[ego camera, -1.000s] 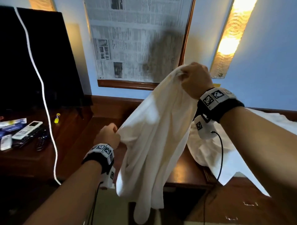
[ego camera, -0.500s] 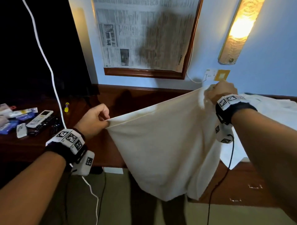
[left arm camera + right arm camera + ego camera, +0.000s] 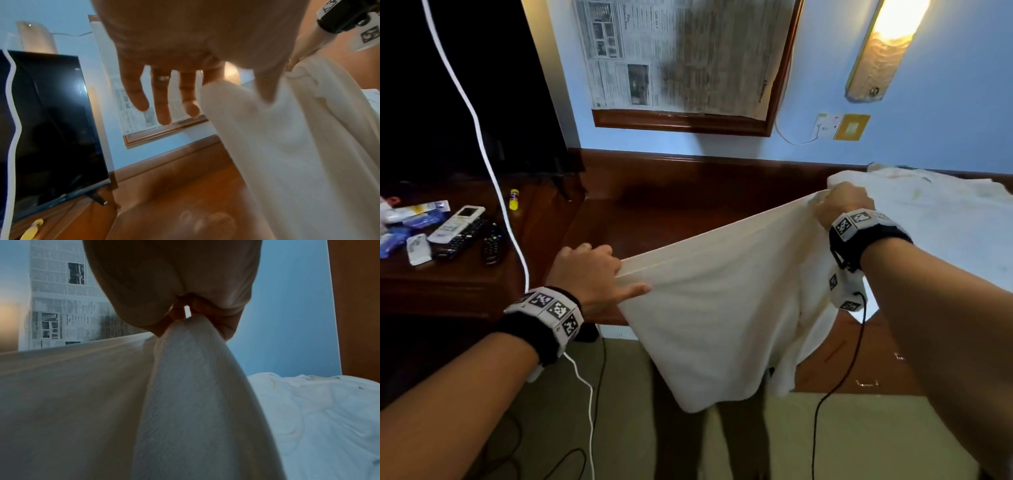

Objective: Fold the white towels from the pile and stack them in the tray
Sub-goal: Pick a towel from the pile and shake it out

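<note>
A white towel (image 3: pixel 722 308) hangs doubled between both hands, its top edge pulled taut above the wooden desk (image 3: pixel 671 212). My left hand (image 3: pixel 599 277) pinches the towel's left corner between thumb and forefinger; the other fingers (image 3: pixel 162 104) hang straight. My right hand (image 3: pixel 839 205) grips the right corner in a closed fist, seen bunched in the right wrist view, towel (image 3: pixel 195 386). The pile of white towels (image 3: pixel 935 219) lies on the desk right behind the right hand. No tray is in view.
A dark television (image 3: pixel 448 85) stands at the back left, with remotes (image 3: pixel 458 229), packets and a yellow glue stick (image 3: pixel 514 198) before it. A white cable (image 3: pixel 493 178) hangs across. Newspaper covers a framed mirror (image 3: pixel 681 58); a wall lamp (image 3: pixel 883 48) glows at right.
The hands have spread apart and lowered, so the bunched towel now hangs stretched flat between them. The view has tilted down toward the desk.
</note>
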Available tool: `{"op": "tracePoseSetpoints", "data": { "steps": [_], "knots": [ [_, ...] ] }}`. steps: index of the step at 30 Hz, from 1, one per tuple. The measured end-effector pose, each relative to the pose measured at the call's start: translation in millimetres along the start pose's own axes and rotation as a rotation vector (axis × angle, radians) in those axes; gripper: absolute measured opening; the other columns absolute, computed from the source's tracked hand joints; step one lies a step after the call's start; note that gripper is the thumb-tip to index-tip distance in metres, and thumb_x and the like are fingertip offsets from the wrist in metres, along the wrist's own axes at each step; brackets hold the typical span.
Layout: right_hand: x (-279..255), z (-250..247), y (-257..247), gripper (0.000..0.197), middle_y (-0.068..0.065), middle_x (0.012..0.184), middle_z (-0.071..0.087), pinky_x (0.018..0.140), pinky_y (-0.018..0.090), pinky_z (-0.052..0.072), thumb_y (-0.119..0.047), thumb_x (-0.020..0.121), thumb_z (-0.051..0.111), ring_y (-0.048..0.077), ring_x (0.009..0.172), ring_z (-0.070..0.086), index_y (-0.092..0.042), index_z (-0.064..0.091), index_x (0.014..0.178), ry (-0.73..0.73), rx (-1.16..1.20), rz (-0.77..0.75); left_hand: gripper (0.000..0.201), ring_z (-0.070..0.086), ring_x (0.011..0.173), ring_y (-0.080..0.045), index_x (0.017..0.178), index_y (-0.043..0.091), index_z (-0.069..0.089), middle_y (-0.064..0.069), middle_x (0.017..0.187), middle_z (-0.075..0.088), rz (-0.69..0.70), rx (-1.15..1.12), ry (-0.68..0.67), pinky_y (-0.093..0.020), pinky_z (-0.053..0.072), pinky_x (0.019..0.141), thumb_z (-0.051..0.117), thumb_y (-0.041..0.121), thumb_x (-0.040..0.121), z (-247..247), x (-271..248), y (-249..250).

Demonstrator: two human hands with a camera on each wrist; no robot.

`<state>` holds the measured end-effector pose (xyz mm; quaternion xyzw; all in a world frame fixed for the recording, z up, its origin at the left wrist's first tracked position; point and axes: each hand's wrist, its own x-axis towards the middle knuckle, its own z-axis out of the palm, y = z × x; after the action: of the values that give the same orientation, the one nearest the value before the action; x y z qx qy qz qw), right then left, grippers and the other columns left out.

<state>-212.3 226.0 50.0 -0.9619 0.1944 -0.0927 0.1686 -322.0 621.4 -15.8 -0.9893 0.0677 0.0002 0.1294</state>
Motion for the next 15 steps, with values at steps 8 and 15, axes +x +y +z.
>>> {"op": "tracePoseSetpoints", "data": {
  "steps": [8,15],
  "knots": [
    [-13.8,27.3,39.8,0.027,0.019,0.11,0.065,0.085,0.038,0.05,-0.029,0.094,0.054,0.04,0.095,0.062,-0.01,0.069,0.108,-0.104,-0.081,-0.024,0.022,0.061,0.076,-0.037,0.092,0.012,0.073,-0.01,0.079,0.066,-0.272,-0.897,0.443,-0.037,0.041,0.064,0.062,0.029,0.099,36.2,13.8,-35.0],
    [-23.6,48.6,54.3,0.027,0.014,0.111,0.071,0.087,0.031,0.046,-0.028,0.096,0.055,0.035,0.102,0.063,-0.017,0.076,0.11,-0.217,0.013,-0.142,0.024,0.062,0.087,-0.027,0.118,0.008,0.067,-0.012,0.094,0.069,-0.428,-0.97,0.611,-0.029,0.044,0.077,0.066,0.018,0.096,42.0,20.4,-37.4]
  ]
}}
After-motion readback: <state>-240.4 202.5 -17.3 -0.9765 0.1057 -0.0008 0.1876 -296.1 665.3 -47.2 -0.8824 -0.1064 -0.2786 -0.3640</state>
